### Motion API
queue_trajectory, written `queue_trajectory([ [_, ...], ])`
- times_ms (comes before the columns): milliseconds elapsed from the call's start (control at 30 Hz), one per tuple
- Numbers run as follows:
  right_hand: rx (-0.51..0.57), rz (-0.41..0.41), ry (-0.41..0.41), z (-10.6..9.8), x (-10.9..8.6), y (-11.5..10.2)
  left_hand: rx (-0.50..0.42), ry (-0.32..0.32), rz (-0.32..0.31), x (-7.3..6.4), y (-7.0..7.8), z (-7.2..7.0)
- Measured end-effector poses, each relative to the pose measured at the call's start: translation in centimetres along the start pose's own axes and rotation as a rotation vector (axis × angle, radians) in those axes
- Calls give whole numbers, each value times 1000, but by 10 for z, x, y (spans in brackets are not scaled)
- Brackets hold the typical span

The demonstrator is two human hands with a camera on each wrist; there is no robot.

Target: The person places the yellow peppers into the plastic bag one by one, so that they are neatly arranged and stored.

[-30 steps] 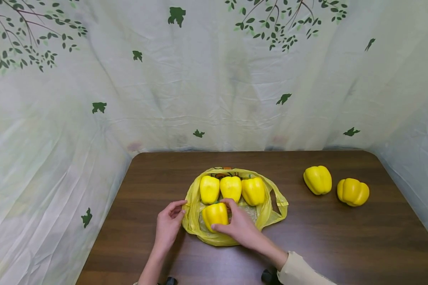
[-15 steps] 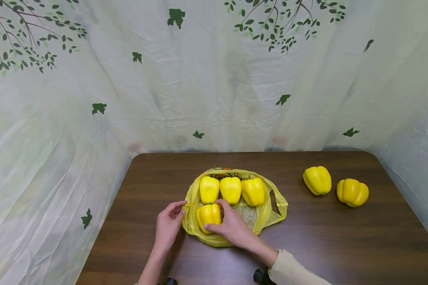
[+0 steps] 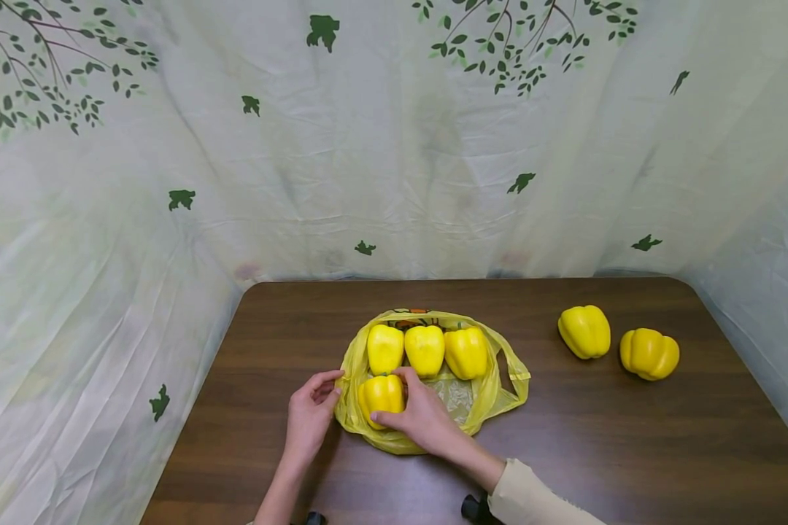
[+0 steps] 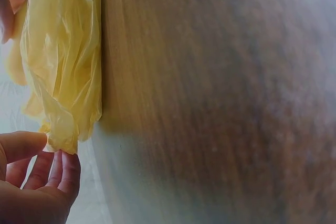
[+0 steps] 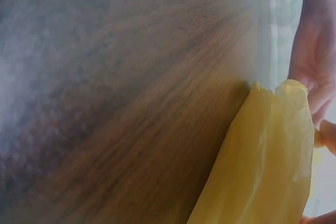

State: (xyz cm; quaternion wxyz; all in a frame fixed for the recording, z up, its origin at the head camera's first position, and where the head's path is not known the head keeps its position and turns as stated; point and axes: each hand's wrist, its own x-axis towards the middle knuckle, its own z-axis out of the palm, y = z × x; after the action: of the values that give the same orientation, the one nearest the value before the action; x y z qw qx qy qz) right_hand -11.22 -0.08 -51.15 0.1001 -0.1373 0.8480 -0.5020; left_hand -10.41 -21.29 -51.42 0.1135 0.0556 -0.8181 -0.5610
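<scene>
A yellow plastic bag [image 3: 495, 399] lies spread with its mouth up on the table. Along its far side stand a left pepper [image 3: 385, 350], a middle pepper [image 3: 424, 351] and a right pepper [image 3: 466, 354], all yellow bell peppers. My right hand [image 3: 430, 419] grips another yellow bell pepper [image 3: 382, 395] between thumb and fingers, at the bag's front left. With my left hand [image 3: 310, 417] I pinch the bag's left edge. The left wrist view shows the left hand's [image 4: 39, 187] thumb and fingers on the gathered plastic [image 4: 60, 135].
Two more yellow bell peppers, one [image 3: 584, 332] nearer the bag and one [image 3: 650, 355] farther right, lie on the brown wooden table [image 3: 597, 437]. A pale curtain [image 3: 394, 146] with leaf prints hangs behind and at both sides.
My right hand has shifted left with the bell pepper, bringing it below the leftmost pepper of the row. The left hand has kept its place on the bag's edge.
</scene>
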Motion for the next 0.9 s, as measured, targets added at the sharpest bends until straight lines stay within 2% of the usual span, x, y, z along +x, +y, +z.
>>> queue_trajectory([
  [233, -7, -7, -10, -2, -2, -1, 3, 1, -7, 0, -1, 1],
  [533, 30, -17, -9, -5, -3, -3, 6, 1, 14, 1, 0, 1],
  [900, 81, -7, -25, -12, -7, -3, 2, -2, 5, 0, -2, 2],
])
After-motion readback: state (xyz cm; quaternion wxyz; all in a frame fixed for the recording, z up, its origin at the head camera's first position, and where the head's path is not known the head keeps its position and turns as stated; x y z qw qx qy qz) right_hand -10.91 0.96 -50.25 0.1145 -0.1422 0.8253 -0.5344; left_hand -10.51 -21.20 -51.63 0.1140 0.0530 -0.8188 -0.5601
